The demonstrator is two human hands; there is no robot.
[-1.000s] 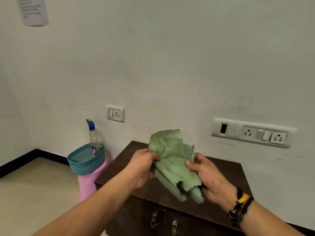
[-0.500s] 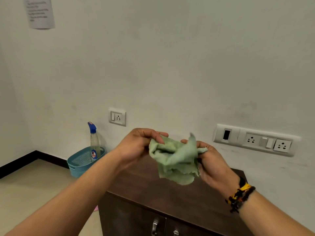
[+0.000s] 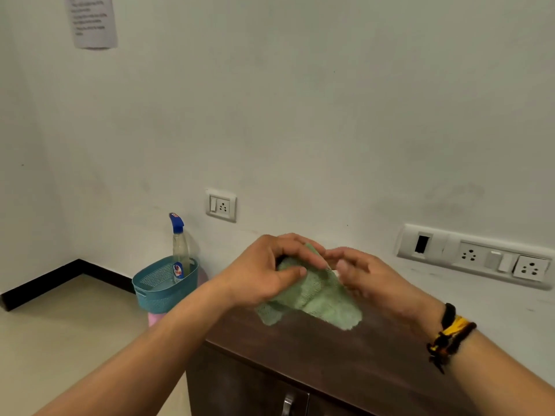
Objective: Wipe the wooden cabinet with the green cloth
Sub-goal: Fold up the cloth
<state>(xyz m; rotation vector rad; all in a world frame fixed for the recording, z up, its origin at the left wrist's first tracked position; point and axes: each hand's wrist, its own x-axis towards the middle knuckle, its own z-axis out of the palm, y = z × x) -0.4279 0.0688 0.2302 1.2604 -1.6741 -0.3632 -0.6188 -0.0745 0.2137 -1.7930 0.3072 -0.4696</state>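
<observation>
above the dark wooden cabinet (image 3: pixel 345 352), the left hand (image 3: pixel 264 274) and right hand (image 3: pixel 366 277) have fingers closed on the bunched green cloth (image 3: pixel 315 298), which could slip and drop if either hand lets go.

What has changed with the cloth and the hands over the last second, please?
Both hands, left hand and right hand, have gathered the green cloth from a loose, half-open hang into a tighter bundle between them, above the cabinet top. Neither hand has let go. The camera has tilted up slightly. The spray bottle stays in the blue basket, and the cabinet doors remain shut.
</observation>
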